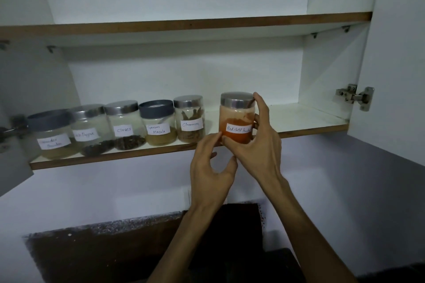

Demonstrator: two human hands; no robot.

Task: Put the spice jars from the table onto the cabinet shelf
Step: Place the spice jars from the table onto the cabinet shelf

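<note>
A glass jar of red chilli powder [236, 122] with a steel lid stands at the front edge of the lower cabinet shelf [299, 122]. My right hand [255, 145] wraps round it, thumb near its base and a finger up at the lid. My left hand [211, 167] hovers just left of and below the jar, fingers loosely curled, one fingertip touching the jar's bottom. To the left stand several labelled jars in a row: cinnamon [189, 119], garam masala [158, 123], cloves [125, 125], pepper [89, 130] and a powder jar [53, 135].
The shelf has free room to the right of the chilli jar. An upper shelf [184, 26] runs above. A door hinge [355, 96] sticks out at the right wall, another at the far left. Below lies a dark speckled counter [103, 248].
</note>
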